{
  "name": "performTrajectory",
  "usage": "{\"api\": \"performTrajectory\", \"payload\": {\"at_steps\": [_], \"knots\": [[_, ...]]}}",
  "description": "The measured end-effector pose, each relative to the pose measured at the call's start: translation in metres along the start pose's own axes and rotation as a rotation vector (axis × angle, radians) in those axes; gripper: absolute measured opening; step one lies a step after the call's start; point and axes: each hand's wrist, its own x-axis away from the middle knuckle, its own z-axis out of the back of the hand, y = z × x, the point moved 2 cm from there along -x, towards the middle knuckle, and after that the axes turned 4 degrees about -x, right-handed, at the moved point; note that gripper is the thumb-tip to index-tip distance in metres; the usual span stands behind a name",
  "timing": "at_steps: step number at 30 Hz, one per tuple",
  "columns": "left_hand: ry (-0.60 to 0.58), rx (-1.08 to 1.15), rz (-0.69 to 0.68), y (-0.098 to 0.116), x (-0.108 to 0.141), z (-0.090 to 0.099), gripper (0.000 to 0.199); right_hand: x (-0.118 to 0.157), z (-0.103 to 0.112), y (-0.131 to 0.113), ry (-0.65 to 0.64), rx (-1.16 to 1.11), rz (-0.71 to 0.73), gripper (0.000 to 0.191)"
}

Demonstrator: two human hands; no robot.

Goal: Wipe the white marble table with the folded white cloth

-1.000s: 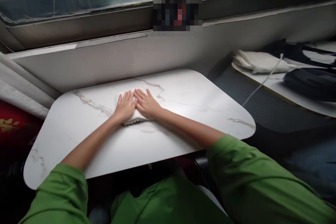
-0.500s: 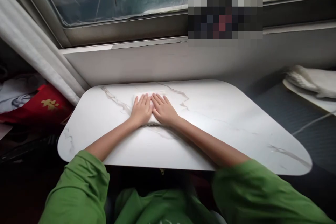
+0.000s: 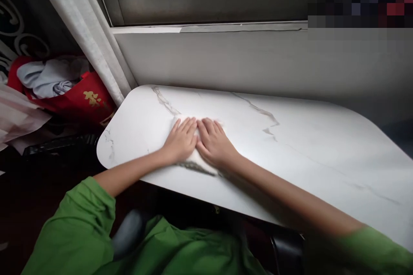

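A white cloth (image 3: 200,161) with a dark near edge lies flat on the white marble-patterned table (image 3: 309,137). On its left part rests my left hand (image 3: 182,139), palm down with the fingers stretched forward. My right hand (image 3: 215,142) presses on the cloth just beside it, also flat, its thumb side close to the left hand. Much of the cloth is covered by both hands, and its outline is somewhat blurred.
Behind the table are a pale wall (image 3: 219,58) and a window frame (image 3: 209,4). A white curtain (image 3: 80,30) hangs at the left corner. A red bag (image 3: 103,99) with light clothes stands left of the table. The upper right is pixelated.
Both hands have slid left and toward the near edge of the table together with the cloth. The view has turned left, showing more of the red bag.
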Motion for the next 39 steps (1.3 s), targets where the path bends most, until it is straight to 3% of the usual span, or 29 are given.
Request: {"api": "performTrajectory", "payload": {"at_steps": [6,9,11,13,16,24,27,29,33,39], "knots": [[0.012,-0.044,0.066,-0.090,-0.111,0.002,0.052,-0.129,-0.030,0.046,0.090,0.004,-0.087,0.058],[0.039,-0.062,0.080,-0.112,-0.140,0.003,0.051,-0.164,-0.038,0.063,0.090,-0.002,-0.107,0.058],[0.048,-0.074,0.065,-0.115,-0.144,0.002,0.051,-0.170,-0.041,0.069,0.090,-0.007,-0.106,0.059],[0.049,-0.078,0.051,-0.112,-0.136,0.002,0.051,-0.162,-0.041,0.067,0.082,-0.013,-0.104,0.060],[0.036,-0.077,0.026,-0.100,-0.104,0.002,0.052,-0.132,-0.040,0.049,0.047,-0.020,-0.096,0.062],[0.093,-0.067,-0.020,-0.052,0.052,0.016,0.052,-0.022,-0.026,-0.063,-0.012,-0.106,-0.002,0.065],[0.102,-0.069,0.017,-0.043,0.095,0.023,0.053,-0.002,-0.022,-0.094,-0.047,-0.136,0.081,0.064],[0.095,-0.071,0.032,-0.044,0.110,0.025,0.053,0.000,-0.023,-0.105,-0.057,-0.148,0.124,0.064],[0.086,-0.069,0.031,-0.071,0.102,0.025,0.053,-0.026,-0.031,-0.108,-0.059,-0.157,0.132,0.065],[0.030,-0.060,0.087,-0.158,0.014,0.024,0.050,-0.134,-0.059,-0.077,-0.017,-0.148,0.006,0.064]]}}
